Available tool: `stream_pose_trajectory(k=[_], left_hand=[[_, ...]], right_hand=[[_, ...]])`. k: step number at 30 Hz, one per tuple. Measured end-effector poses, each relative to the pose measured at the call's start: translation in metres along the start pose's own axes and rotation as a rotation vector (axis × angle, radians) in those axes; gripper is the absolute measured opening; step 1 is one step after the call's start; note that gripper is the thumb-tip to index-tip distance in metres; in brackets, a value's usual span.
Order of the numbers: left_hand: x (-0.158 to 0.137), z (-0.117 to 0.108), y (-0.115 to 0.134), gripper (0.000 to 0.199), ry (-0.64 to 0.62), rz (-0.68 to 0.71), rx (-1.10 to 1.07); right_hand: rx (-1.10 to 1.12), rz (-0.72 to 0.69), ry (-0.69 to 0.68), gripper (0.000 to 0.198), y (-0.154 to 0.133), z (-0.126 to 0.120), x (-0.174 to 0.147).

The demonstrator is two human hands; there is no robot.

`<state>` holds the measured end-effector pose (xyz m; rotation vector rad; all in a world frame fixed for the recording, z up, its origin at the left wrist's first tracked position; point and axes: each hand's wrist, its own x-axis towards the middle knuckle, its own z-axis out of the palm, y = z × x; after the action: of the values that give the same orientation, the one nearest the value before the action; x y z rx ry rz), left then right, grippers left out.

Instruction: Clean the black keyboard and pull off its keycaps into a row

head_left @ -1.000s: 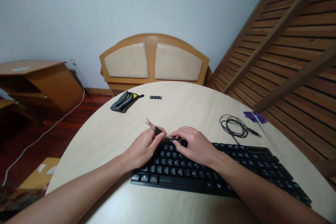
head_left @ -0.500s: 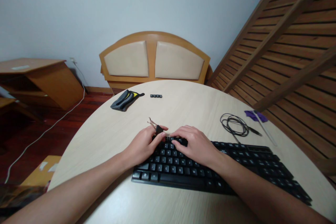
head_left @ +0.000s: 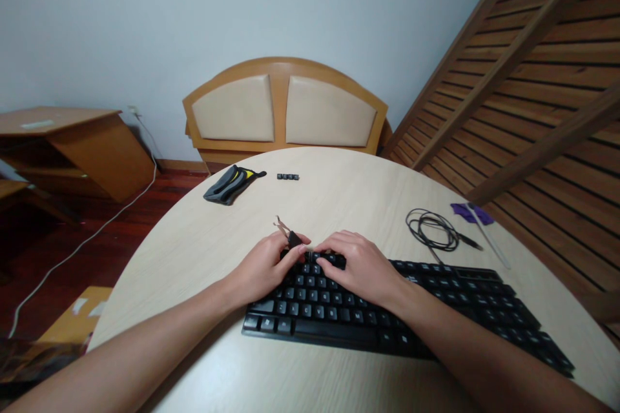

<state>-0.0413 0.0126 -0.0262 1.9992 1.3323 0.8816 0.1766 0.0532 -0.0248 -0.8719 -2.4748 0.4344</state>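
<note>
A black keyboard (head_left: 334, 333) lies on the round table. My left hand (head_left: 270, 264) is closed around the black handle of a keycap puller (head_left: 294, 239) over the keyboard's back left part. Two thin prongs stick up from the handle towards the upper left, while wire loops at its other end reach down to the top-row keys. Close beside it, my right hand (head_left: 361, 264) holds the keyboard's back edge, its thumb on the keys and its fingers bent over the rear. The index fingertip is near the wire loops. Exactly which key the loops touch is too small to tell.
Several loose black keycaps (head_left: 288, 177) stand in a row at the table's far side. Left of them lies a grey and yellow pouch (head_left: 232, 184). A coiled cable (head_left: 433, 230), a purple cloth (head_left: 477, 214) and a thin white stick (head_left: 488, 237) lie at the right.
The keycap puller in my left hand has tilted slightly and its wire end sits a little lower at the keys. My right hand has barely moved.
</note>
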Motion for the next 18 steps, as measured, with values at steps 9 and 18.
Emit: stream_pose_trajectory(k=[9, 18], left_hand=[[0.0, -0.0012, 0.0, 0.033, -0.003, -0.019, 0.035], [-0.0006, 0.002, -0.0048, 0.028, -0.004, 0.0, 0.064]], right_hand=[[-0.007, 0.021, -0.017, 0.016, 0.0002, 0.0005, 0.0001], [-0.015, 0.002, -0.011, 0.013, -0.0008, 0.0001, 0.0009]])
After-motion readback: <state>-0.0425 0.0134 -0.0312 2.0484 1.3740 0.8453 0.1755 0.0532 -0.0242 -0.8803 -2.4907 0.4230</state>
